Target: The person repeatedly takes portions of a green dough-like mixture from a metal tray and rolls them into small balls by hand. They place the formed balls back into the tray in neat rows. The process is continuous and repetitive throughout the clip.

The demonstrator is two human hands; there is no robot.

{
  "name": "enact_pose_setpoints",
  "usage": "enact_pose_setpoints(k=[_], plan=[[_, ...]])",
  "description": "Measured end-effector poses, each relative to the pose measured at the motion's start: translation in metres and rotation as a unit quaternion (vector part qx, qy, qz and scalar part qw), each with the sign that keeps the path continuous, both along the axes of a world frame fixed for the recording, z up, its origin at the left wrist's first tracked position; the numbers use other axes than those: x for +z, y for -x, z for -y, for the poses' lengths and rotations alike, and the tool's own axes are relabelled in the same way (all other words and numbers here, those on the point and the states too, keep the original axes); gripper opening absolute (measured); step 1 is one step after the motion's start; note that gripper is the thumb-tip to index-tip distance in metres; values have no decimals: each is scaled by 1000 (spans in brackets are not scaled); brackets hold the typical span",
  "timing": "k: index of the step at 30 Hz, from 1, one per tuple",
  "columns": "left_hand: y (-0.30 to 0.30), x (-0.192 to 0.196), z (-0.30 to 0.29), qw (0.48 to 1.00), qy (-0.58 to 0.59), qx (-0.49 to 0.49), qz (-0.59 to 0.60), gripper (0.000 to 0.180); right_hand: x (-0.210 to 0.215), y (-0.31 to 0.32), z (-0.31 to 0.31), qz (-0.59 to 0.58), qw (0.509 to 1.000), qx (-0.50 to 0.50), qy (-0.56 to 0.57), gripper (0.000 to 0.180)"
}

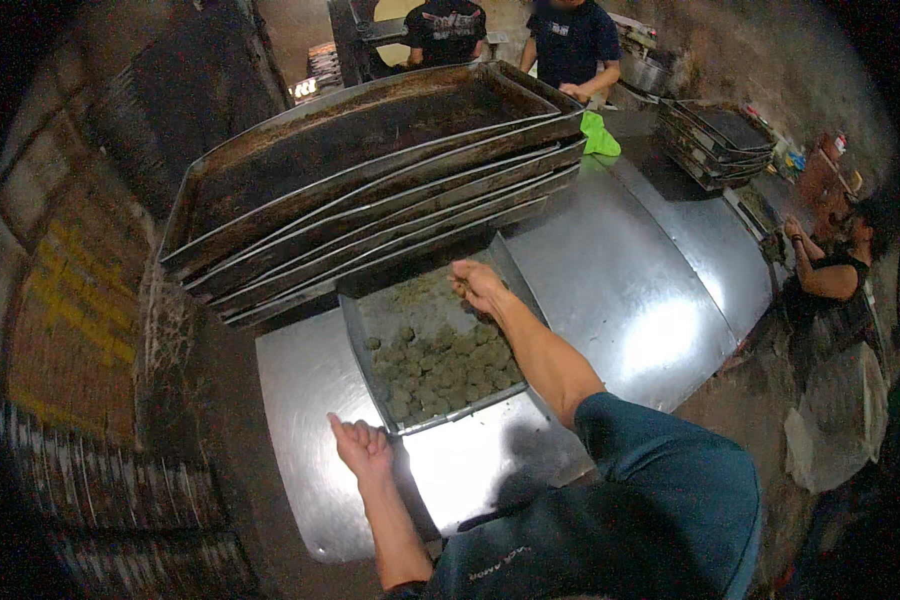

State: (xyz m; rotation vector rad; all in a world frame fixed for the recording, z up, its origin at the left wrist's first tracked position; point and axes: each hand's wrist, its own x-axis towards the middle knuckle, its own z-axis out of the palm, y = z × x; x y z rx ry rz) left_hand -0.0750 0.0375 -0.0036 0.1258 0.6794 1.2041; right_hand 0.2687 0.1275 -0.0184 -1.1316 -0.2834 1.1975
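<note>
A shallow metal tray (532, 292) lies on the shiny table, with many greenish-brown lumps (440, 370) bunched toward its near side. Loose crumbs (425, 290) of similar colour are scattered at its far end. Over that far end is my right hand (480, 287), its fingers curled closed; what they may hold is too small to make out. Beside the tray's near left corner, my left hand (362, 447) is above the table, fingers curled in and thumb sticking out. Anything inside that fist is hidden.
Large dark baking trays (370, 150) are stacked just behind the tray. A bright green cloth (598, 135) rests beyond the metal table (610, 260). Smaller trays (715, 140) are piled at the far right. Two people stand at the back, another at the right edge.
</note>
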Motion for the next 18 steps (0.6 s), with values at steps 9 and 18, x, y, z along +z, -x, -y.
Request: enact_pose_setpoints(k=[9,18], plan=[[0,20,21,994,14,-43,-100,32,57,9,54,139,989,-34,45,29],[126,-37,55,991,-73,82,74,40,47,-5,104,-173,973,-45,-146,18]])
